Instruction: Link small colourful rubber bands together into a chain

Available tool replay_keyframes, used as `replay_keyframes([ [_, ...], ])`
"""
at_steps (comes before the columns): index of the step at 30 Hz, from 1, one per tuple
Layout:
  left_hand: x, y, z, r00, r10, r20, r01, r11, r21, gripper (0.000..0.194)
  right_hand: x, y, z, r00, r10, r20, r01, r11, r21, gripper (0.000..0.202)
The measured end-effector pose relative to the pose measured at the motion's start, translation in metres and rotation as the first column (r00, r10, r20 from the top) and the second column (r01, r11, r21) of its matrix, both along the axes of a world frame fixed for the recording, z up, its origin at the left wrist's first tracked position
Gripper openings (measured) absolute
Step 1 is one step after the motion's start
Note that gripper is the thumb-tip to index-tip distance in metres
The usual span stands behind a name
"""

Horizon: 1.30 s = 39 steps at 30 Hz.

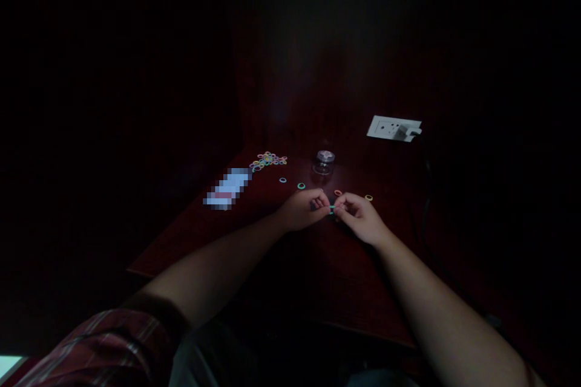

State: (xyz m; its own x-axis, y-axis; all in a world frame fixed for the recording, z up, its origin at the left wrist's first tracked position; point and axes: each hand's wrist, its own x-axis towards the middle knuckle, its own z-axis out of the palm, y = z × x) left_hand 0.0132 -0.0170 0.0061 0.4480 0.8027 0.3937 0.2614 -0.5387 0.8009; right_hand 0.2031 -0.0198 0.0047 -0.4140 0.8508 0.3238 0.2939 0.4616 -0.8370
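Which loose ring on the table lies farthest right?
The yellowish ring, just beyond the right hand; the orange, green and blue singles all lie further left.

A dark reddish wooden table (pixel 345 266) carries a heap of small coloured rings (pixel 269 160) near its far left corner and a small clear jar (pixel 324 162) beside it. Single rings lie scattered: blue (pixel 282 180), green (pixel 301 185), orange (pixel 338 192), yellow (pixel 368 198)

A dim home corner: dark wooden table (pixel 345 266), wall socket (pixel 394 128).
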Motion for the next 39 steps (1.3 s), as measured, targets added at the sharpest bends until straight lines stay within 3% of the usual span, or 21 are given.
replay_keyframes([
  [8,0.0,0.0,0.0,0.996,-0.088,0.028,0.089,0.996,-0.029,0.01,0.001,-0.003,0.007,0.999,-0.053,0.01,0.052,0.996,0.068,0.017],
  [22,-0.001,0.003,-0.005,0.998,-0.029,0.049,0.03,0.999,-0.016,0.01,0.0,0.001,0.003,0.997,-0.021,-0.074,0.022,1.0,0.016,0.019],
  [39,-0.003,0.002,-0.003,0.998,-0.046,0.051,0.049,0.998,-0.05,0.012,-0.002,0.0,0.0,0.998,0.002,-0.069,-0.003,1.0,-0.01,0.019],
])
